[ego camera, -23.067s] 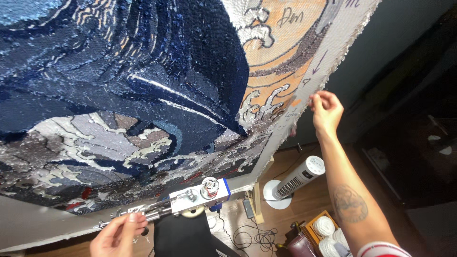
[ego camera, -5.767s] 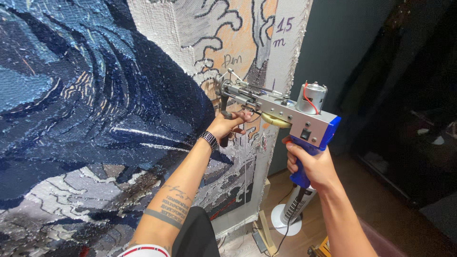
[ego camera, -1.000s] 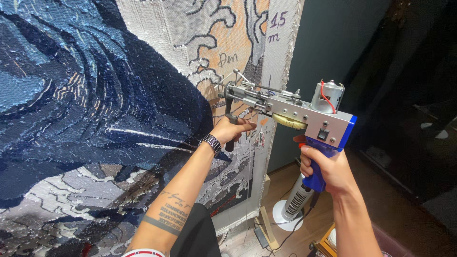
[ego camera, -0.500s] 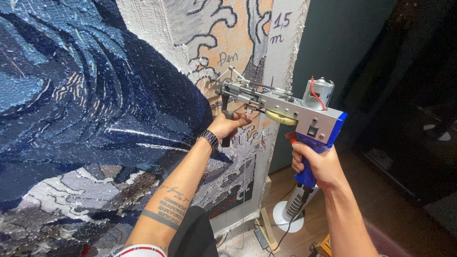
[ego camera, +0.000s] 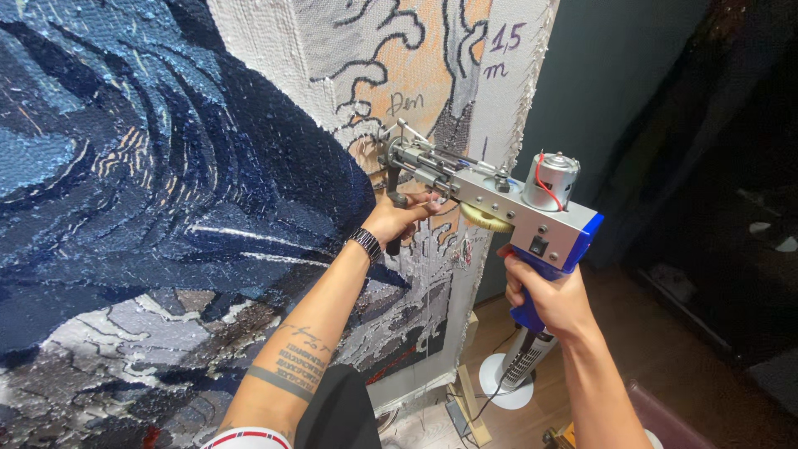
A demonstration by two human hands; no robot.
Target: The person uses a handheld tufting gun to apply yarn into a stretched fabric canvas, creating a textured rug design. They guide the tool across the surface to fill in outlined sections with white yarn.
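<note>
Hands (ego camera: 549, 295) grip tufting gun (ego camera: 499, 195), fingers (ego camera: 407, 218) wrapped, against rug canvas (ego camera: 166, 208); white fan (ego camera: 519, 374) below.

Wooden floor (ego camera: 665, 366), white tower fan (ego camera: 519, 374) standing on it

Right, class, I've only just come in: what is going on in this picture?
A person is working a tufting gun against a large stretched cloth with a blue wave design. The right hand grips the blue handle low down, and the left hand holds the front grip near the needle, which sits at the cloth by an orange, part-filled patch. A white tower fan stands on the floor below.
</note>
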